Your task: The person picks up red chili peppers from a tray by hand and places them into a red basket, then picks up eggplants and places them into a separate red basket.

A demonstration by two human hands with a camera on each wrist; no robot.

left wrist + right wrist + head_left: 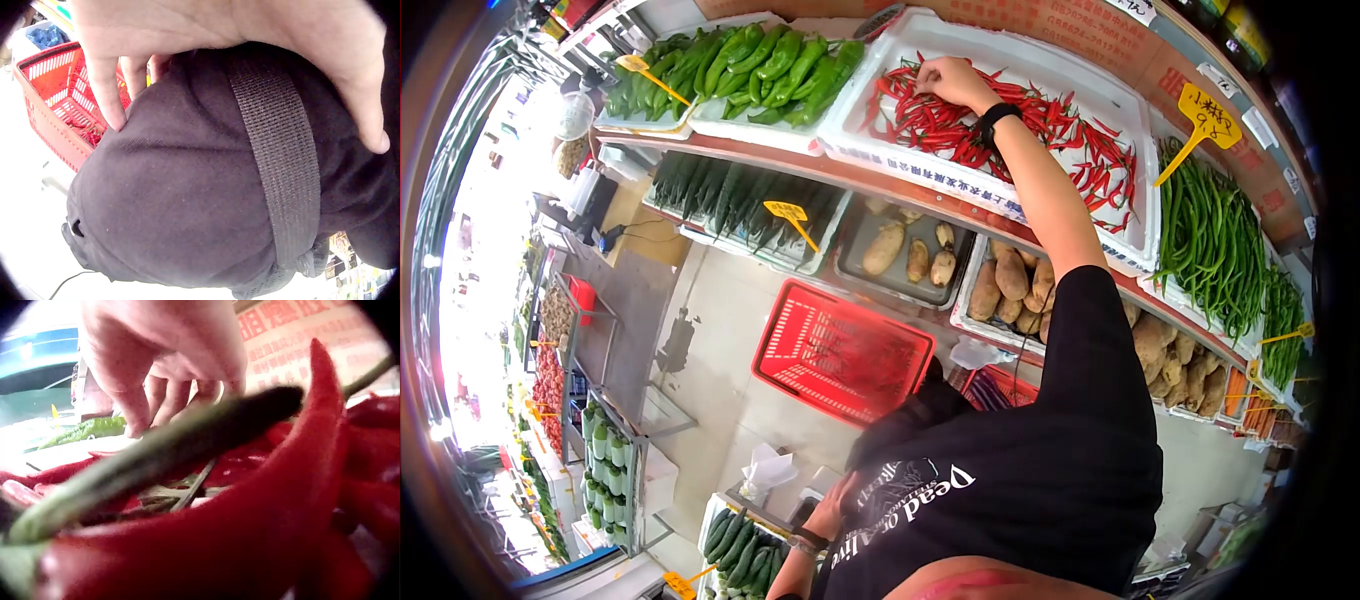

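Note:
Red chillies [960, 130] lie spread in a white foam tray [1145, 150]. My right hand [950, 82] reaches into the tray near its far left part. In the right wrist view, the fingers of that hand [169, 362] point down at the pile, and whether a chilli is between them cannot be made out. A large red chilli [250, 525] and a blurred green stem [156, 456] fill the foreground. My left hand [828, 512] rests on dark fabric, its fingers spread over the fabric [169, 187] beside a woven strap [281, 156] in the left wrist view.
A red basket [840, 350] is below the shelf. Green peppers [770, 70] stand left of the chilli tray, long green chillies [1210, 240] right. Potatoes [1010, 285] and dark green vegetables [730, 200] lie on the lower shelf. Cucumbers [740, 550] are near my left hand.

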